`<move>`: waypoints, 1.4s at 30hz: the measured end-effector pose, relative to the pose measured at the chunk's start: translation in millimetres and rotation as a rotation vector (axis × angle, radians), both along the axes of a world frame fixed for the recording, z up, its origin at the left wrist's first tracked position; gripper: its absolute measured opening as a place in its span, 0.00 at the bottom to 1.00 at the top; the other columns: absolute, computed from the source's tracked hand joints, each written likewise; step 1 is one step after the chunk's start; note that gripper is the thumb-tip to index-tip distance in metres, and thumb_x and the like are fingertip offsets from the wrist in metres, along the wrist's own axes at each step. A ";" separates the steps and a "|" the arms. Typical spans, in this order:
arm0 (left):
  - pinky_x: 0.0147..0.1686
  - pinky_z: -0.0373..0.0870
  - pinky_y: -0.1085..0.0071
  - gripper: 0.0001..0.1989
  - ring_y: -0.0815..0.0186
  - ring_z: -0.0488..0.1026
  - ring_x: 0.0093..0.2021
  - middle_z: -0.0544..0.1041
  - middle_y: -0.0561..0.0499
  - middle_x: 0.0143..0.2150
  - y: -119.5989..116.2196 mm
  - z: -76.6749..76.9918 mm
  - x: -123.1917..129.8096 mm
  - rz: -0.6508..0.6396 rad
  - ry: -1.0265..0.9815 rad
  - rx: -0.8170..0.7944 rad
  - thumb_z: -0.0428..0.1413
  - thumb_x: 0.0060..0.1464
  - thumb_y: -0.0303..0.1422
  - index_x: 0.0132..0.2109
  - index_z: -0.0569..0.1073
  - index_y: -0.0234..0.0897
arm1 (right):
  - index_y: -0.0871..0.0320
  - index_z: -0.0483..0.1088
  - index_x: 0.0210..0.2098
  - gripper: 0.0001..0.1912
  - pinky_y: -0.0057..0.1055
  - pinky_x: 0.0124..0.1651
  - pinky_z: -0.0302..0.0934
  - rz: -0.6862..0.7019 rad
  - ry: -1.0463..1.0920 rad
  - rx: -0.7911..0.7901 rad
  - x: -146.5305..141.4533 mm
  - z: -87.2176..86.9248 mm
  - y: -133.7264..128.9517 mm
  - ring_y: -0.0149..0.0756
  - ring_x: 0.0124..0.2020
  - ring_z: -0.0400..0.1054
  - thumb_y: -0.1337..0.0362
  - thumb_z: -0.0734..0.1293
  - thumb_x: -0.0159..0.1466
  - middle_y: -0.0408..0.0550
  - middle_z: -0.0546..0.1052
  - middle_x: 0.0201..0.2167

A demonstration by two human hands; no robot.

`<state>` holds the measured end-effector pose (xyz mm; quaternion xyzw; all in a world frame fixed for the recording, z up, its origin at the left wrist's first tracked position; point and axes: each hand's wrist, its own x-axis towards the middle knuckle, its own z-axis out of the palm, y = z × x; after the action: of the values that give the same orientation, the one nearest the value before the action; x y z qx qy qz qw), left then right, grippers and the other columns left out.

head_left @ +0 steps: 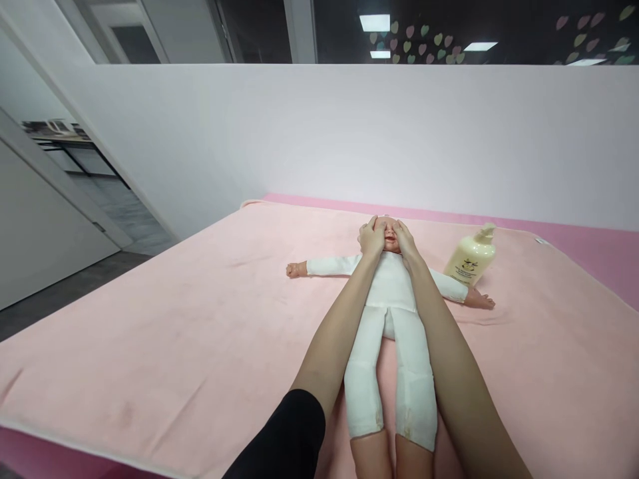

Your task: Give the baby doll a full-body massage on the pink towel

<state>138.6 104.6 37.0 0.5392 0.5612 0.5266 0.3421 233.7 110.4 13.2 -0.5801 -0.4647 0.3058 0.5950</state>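
Observation:
A baby doll (392,286) with a white cloth body lies on its back on a pink blanket (200,319), its arms spread out and its head toward the wall. My left hand (372,237) is wrapped round the left side of the doll's head. On the other side, my right hand (406,241) cups the head in the same way. Both thumbs rest on the upper face near the eyes, and the doll's mouth shows between my hands. A pale yellow pump bottle (470,258) stands just behind the doll's arm on the right.
Behind the blanket, a white wall (349,133) rises from a pink edge (589,246), with dark glass above it. A doorway at the far left shows a table (64,138) on a grey floor.

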 end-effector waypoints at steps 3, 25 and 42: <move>0.58 0.57 0.67 0.21 0.63 0.64 0.58 0.69 0.50 0.57 3.0 -1.7 0.2 0.006 -0.019 0.024 0.46 0.54 0.34 0.54 0.69 0.41 | 0.52 0.67 0.48 0.18 0.32 0.49 0.62 0.070 0.235 0.013 0.8 -2.8 3.5 0.32 0.45 0.67 0.57 0.62 0.58 0.43 0.73 0.45; 0.54 0.61 0.70 0.21 0.63 0.67 0.55 0.73 0.50 0.53 7.1 -8.4 1.7 -0.032 -0.072 0.094 0.54 0.50 0.38 0.52 0.71 0.39 | 0.54 0.68 0.43 0.16 0.31 0.51 0.61 0.007 0.344 0.012 1.5 -3.2 -0.6 0.32 0.48 0.66 0.58 0.65 0.56 0.44 0.72 0.47; 0.56 0.59 0.69 0.22 0.62 0.65 0.56 0.72 0.50 0.53 19.4 -17.0 2.2 -0.061 -0.172 0.061 0.55 0.48 0.38 0.51 0.71 0.41 | 0.54 0.65 0.46 0.20 0.29 0.48 0.63 0.011 0.298 -0.068 4.5 -4.0 -2.0 0.34 0.49 0.67 0.56 0.63 0.55 0.46 0.71 0.48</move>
<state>140.8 124.0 20.0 0.5191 0.4967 0.5770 0.3884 238.2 108.4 9.1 -0.5456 -0.3635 0.4073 0.6359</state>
